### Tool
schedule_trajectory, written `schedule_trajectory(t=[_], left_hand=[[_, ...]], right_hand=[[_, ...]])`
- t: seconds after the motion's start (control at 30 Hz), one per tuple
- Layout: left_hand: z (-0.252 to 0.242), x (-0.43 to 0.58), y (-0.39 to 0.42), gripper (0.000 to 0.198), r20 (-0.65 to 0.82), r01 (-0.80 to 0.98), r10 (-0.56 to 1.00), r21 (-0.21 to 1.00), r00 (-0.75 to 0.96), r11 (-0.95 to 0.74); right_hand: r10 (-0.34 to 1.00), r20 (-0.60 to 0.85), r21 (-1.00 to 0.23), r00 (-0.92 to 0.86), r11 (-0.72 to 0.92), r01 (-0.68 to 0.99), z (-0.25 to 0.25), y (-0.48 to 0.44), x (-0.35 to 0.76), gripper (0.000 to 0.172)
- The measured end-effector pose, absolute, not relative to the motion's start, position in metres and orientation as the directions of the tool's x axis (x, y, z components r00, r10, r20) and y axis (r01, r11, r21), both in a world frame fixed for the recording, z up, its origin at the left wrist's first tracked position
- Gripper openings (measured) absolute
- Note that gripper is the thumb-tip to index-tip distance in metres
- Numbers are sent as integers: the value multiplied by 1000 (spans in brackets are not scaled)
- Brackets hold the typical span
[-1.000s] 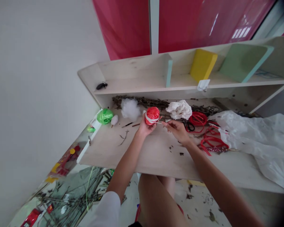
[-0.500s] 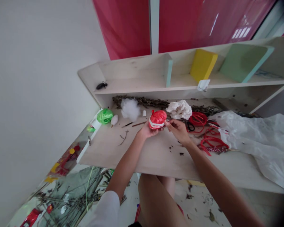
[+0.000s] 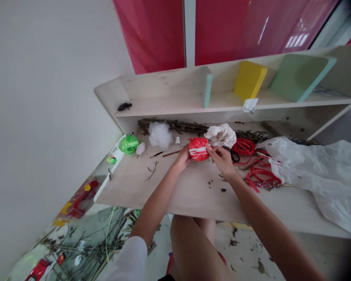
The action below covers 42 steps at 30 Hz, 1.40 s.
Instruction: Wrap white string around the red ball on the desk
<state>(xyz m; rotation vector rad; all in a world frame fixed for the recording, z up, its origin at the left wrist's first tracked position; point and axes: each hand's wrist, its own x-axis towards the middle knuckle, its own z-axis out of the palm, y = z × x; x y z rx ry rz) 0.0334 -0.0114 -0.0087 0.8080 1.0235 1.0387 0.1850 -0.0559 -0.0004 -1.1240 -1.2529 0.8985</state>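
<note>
two bare hands meet over the back half of a pale wooden desk (image 3: pixel 175 191), with a red ball (image 3: pixel 198 147) of crinkled wrapping held between them just above the surface. the left hand (image 3: pixel 183 158) cups the ball from its left and underside, fingers curled closed around it. the right hand (image 3: pixel 222 160) comes in from the other side, thumb and forefinger drawn together against the ball's right edge, where a white strip (image 3: pixel 197 150) runs across the red. the view is too small to say whether those fingertips pinch the strip itself or only press on the ball.

just behind the ball lies a crumpled white wad (image 3: pixel 221 135), and to its left a tuft of white stuffing (image 3: pixel 160 134) with a small white spool (image 3: pixel 177 140) beside it. further left, near the desk's corner, sits a green ball (image 3: pixel 129 143) of similar wrapping. a line of dry twigs (image 3: pixel 187 127) runs along the back of the desk under the shelf (image 3: pixel 163 103). right of the hands, loops of red ribbon (image 3: pixel 261 173) sprawl across the wood, touching a large white plastic sheet (image 3: pixel 318 171) that covers the desk's right end. dark crumbs speckle the wood near the right wrist.

on the shelf stand a yellow block (image 3: pixel 249 80) and a pale green panel (image 3: pixel 298 76), both tilted, with a small black object (image 3: pixel 124 105) well apart at the left end.
</note>
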Motion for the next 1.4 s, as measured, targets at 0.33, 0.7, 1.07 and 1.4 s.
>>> schedule_trajectory(t=[0.33, 0.7, 1.07, 1.4], left_hand=[[1, 38, -23, 59, -193, -127, 965, 968, 176, 216], [10, 28, -25, 58, -169, 65, 958, 985, 232, 158], [-3, 23, -11, 59, -275, -145, 936, 939, 221, 311], [9, 20, -16, 58, -300, -326, 884, 848, 358, 419]], right_hand=[[966, 220, -975, 137, 218, 34, -6, -50, 189, 55], [942, 244, -967, 231, 253, -12, -4, -43, 203, 44], [926, 264, -964, 268, 263, 43, -5, -44, 201, 44], [940, 266, -964, 216, 262, 49, -4, -44, 199, 46]])
